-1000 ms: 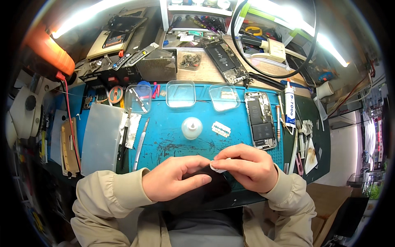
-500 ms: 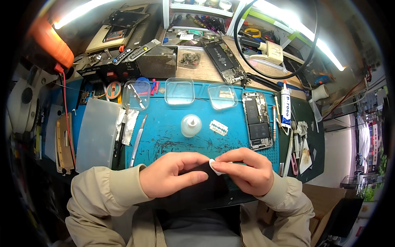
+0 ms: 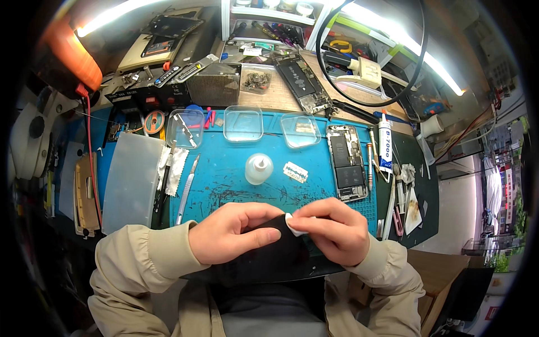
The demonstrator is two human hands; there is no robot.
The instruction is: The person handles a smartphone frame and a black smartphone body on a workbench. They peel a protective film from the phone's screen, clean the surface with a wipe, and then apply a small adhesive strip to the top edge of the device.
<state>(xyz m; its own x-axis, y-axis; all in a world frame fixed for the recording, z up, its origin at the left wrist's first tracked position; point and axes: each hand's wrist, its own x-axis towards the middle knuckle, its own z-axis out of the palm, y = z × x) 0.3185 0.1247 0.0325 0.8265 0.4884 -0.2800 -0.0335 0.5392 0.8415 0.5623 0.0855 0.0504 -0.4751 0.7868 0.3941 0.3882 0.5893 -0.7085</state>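
Note:
My left hand (image 3: 231, 233) is closed on the edge of a dark glossy flat panel, possibly a phone screen (image 3: 275, 251), thumb on top and fingers behind it. A small white wipe (image 3: 296, 226) is pinched between the thumb and fingers of my right hand (image 3: 338, 231), pressed to the panel's upper corner. Most of the panel blends into the dark table edge, so its outline is hard to make out. Beyond my hands stand a translucent dropper bottle (image 3: 259, 169) and a flat razor blade (image 3: 295, 172). To their right lies an opened phone (image 3: 347, 162) with its insides showing.
Three clear plastic trays (image 3: 243, 124) line the far side of the blue mat (image 3: 224, 194). A scalpel-like knife (image 3: 187, 190) lies left, near a frosted sheet (image 3: 132, 182). A glue tube (image 3: 385, 143) and several tools are at right. A second opened phone (image 3: 303, 81) rests behind.
The white wipe has shifted at the panel's corner and more of it shows under my right fingers. Both hands stay close together, and the whole view has moved slightly.

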